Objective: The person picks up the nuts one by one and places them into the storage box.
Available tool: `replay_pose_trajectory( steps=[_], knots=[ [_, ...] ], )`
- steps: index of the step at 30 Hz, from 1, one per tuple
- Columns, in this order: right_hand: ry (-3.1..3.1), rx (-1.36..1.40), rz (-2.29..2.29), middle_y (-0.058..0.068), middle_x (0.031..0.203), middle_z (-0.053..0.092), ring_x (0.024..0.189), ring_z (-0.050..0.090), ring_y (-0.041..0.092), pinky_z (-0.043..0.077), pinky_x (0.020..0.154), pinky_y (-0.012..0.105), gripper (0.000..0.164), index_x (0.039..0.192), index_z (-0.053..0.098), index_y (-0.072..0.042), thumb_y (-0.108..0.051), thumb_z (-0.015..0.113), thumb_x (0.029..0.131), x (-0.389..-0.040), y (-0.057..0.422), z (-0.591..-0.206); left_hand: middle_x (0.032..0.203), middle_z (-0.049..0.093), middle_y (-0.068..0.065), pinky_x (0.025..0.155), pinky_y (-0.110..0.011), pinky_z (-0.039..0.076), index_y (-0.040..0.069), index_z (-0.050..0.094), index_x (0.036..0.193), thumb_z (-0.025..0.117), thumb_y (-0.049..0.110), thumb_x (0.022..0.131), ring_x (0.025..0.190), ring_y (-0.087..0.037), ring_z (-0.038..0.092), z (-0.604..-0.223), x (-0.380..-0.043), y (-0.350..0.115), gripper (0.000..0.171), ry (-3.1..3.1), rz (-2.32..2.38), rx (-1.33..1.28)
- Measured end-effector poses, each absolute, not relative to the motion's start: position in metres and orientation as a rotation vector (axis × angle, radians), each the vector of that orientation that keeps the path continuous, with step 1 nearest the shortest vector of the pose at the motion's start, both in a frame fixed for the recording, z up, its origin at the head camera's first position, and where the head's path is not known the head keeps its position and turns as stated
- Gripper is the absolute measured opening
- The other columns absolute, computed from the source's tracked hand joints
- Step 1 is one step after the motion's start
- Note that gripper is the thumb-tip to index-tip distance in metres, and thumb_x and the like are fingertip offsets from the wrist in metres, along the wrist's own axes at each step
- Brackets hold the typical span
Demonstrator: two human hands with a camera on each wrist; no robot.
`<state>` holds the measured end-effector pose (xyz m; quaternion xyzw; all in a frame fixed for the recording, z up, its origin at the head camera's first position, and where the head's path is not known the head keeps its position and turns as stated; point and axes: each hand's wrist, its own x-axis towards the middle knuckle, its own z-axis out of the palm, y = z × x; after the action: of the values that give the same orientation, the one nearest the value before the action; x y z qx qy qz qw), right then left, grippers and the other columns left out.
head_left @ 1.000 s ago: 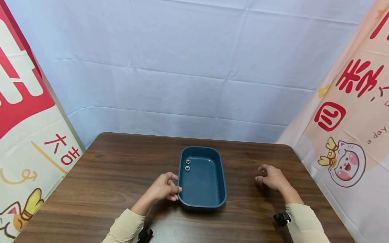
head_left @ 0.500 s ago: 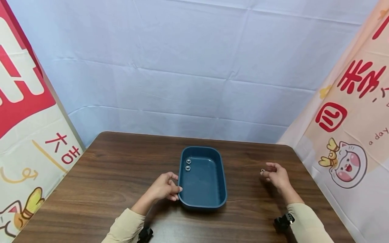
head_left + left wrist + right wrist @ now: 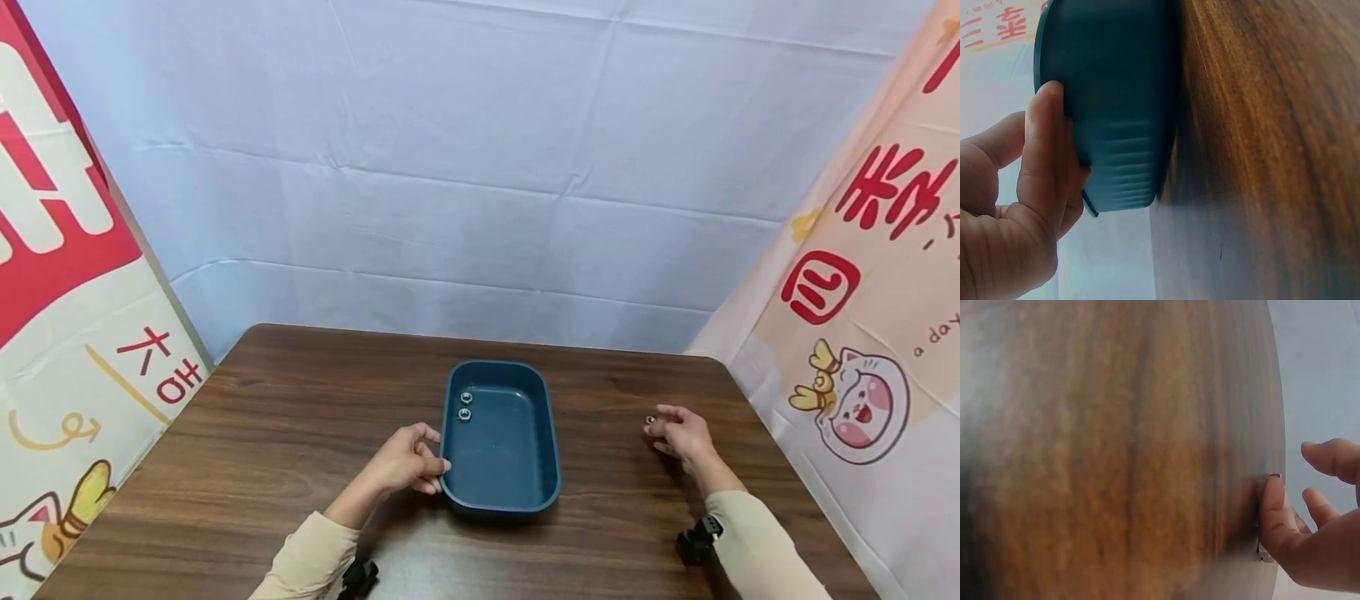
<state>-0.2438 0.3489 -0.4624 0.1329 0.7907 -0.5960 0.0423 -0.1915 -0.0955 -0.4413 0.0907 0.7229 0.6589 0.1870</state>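
Note:
My left hand (image 3: 408,460) grips the left rim of a dark blue plastic bin (image 3: 553,433), thumb over the edge and fingers along the outer wall. The left wrist view shows those fingers (image 3: 1044,156) against the bin's side. Inside the bin lie two metal nuts (image 3: 465,414) near its left wall. Over the table's right part, my right hand (image 3: 681,435) has its index finger lifted away from the thumb. Another nut (image 3: 650,420) is at the thumb tip. In the right wrist view, a small metal piece (image 3: 1265,556) shows partly behind the thumb, mostly hidden.
The brown wood-grain table (image 3: 300,400) carries the bin near its middle. A pale cloth (image 3: 450,167) hangs behind, with printed banners (image 3: 840,400) on both sides. Black straps with small devices (image 3: 699,540) sit at the wrists.
My right hand's fingers have spread apart and shifted slightly right, baring the nut that was between the fingertips. My left hand and the bin have stayed in place.

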Motion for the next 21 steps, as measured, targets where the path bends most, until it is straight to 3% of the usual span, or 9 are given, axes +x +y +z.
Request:
replay_pose_trajectory(
  steps=[6,13,21],
  knots=[
    [2.465,0.43,-1.766,0.029,0.109,0.054,0.071,0.058,0.002,0.055,0.066,0.027,0.055,0.131,0.034,0.015,0.004,0.06,0.084,-0.25,0.345,-0.462,0.065,0.057,-0.013,0.047,-0.028,0.054,-0.015,0.039,0.115,0.066,-0.005,0.08,0.049,-0.017,0.06,-0.442,-0.193,-0.096,0.046,2.034,1.847,0.251],
    [2.439,0.502,-1.771,0.014,0.078,0.064,0.065,0.064,0.011,0.057,0.061,0.029,0.044,0.12,0.041,0.023,0.011,0.059,0.081,-0.258,0.338,-0.462,0.065,0.057,-0.013,0.047,-0.029,0.054,-0.015,0.039,0.115,0.066,-0.005,0.08,0.049,-0.017,0.06,-0.44,-0.193,-0.096,0.046,2.044,1.837,0.257],
    [2.577,0.511,-1.588,0.012,0.077,0.065,0.06,0.064,0.013,0.056,0.055,0.028,0.032,0.104,0.055,0.017,0.007,0.067,0.077,-0.267,0.335,-0.468,0.065,0.057,-0.013,0.047,-0.029,0.054,-0.015,0.038,0.115,0.065,-0.006,0.08,0.049,-0.017,0.059,-0.438,-0.191,-0.096,0.045,2.052,1.829,0.254]
  ],
)
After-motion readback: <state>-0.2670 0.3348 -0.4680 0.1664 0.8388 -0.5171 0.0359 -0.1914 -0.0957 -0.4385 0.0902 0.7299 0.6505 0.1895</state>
